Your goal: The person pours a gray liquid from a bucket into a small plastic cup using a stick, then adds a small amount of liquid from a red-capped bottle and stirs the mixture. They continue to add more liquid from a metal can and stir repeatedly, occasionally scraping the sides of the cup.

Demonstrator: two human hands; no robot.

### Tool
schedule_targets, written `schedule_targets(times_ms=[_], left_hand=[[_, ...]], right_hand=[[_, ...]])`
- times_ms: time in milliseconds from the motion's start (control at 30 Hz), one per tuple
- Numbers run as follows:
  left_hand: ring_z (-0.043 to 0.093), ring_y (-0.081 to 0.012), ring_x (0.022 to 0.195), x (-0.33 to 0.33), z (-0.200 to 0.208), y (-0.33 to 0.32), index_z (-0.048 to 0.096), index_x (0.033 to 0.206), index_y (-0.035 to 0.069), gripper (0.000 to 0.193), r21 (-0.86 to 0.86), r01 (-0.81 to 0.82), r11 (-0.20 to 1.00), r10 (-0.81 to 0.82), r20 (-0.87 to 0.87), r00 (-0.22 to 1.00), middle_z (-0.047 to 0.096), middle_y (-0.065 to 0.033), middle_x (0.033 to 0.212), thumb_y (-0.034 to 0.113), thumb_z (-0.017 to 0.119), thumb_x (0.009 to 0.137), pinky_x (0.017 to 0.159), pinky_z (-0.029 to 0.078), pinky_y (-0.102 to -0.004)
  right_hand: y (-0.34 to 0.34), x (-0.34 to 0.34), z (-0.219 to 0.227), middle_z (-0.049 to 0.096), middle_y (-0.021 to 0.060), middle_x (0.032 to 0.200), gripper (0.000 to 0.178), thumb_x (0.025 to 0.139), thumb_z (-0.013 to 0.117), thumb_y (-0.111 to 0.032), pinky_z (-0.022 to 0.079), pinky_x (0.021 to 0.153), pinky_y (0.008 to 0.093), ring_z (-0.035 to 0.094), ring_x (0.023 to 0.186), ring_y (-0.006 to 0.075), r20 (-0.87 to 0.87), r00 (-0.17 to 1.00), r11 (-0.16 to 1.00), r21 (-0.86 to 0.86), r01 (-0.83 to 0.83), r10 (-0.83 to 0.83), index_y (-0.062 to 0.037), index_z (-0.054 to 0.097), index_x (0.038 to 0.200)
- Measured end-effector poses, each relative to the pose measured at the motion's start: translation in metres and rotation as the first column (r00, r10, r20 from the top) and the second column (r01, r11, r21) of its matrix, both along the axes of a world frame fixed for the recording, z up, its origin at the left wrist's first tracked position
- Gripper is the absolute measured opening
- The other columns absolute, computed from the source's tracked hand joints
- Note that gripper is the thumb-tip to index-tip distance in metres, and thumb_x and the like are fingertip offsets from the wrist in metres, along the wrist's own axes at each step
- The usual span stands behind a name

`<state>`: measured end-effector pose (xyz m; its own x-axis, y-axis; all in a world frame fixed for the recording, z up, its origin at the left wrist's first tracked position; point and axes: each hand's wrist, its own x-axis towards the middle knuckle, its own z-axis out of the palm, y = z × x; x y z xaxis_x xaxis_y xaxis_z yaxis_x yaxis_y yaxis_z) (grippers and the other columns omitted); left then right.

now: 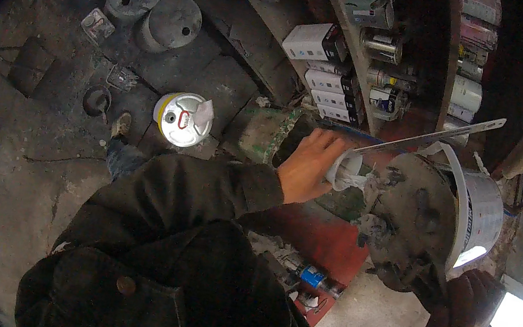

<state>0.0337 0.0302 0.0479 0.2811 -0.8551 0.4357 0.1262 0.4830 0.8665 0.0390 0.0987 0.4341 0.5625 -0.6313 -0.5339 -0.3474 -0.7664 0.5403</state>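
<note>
My left hand point(311, 167) is wrapped round a small white plastic cup point(343, 170), whose mouth faces right. A long, thin pale strip point(445, 135) with a hole at its far end reaches from beside the cup to the upper right. To the right stands a white bucket point(486, 210) with a white handle; on its grey-brown, dirty top point(415, 197) are dark lumps and crumpled pale scraps point(373, 187). My right hand point(465, 316) is closed at the bucket's near edge, by a dark shape point(423, 282); what its fingers hold is unclear.
Shelves with cans point(386, 101) and white boxes point(329, 96) stand beyond. On the floor at the left are two grey drums point(171, 21) and a white-and-yellow canister point(180, 121). A red surface point(330, 248) below my left hand bears a blue-labelled can point(312, 276).
</note>
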Motion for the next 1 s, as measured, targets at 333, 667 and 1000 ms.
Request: schedule_targets(times_ms=[333,667,1000], left_hand=[[0.047,-0.0461,0.119,-0.001,-0.001,0.001,0.046,0.140,0.006,0.083,-0.002,-0.006,1.000,0.006,-0.006,1.000,0.050,-0.0208,0.125,0.002,0.081,0.065,0.102,0.043,-0.0507],[0.047,-0.0438,0.118,-0.009,-0.004,-0.002,0.047,0.136,0.003,0.082,-0.013,-0.018,1.000,0.018,0.007,1.000,0.049,-0.0206,0.124,0.002,0.082,0.062,0.100,0.042,-0.0502],[0.047,-0.0429,0.118,-0.004,-0.003,0.000,0.048,0.136,0.004,0.081,-0.011,-0.012,1.000,0.012,-0.006,1.000,0.049,-0.0192,0.123,0.003,0.082,0.062,0.100,0.042,-0.0505]], right_hand=[[-0.005,-0.002,0.000,0.044,0.0146,0.065,0.024,0.084,0.050,-0.028,0.035,0.064,0.0449,0.046,0.059,0.0339,0.010,1.000,1.000,0.014,0.009,-0.009,-0.0057,0.052,0.074],[-0.012,-0.012,-0.003,0.044,0.0138,0.062,0.026,0.083,0.051,-0.029,0.033,0.056,0.0452,0.044,0.052,0.0325,0.049,0.996,0.997,0.012,-0.072,0.071,-0.0071,0.050,0.069],[-0.010,-0.003,0.004,0.054,0.0162,0.068,0.039,0.096,0.042,-0.035,0.038,0.065,0.0439,0.052,0.060,0.0348,-0.035,0.998,0.998,0.025,0.061,-0.060,-0.0042,0.059,0.080]])
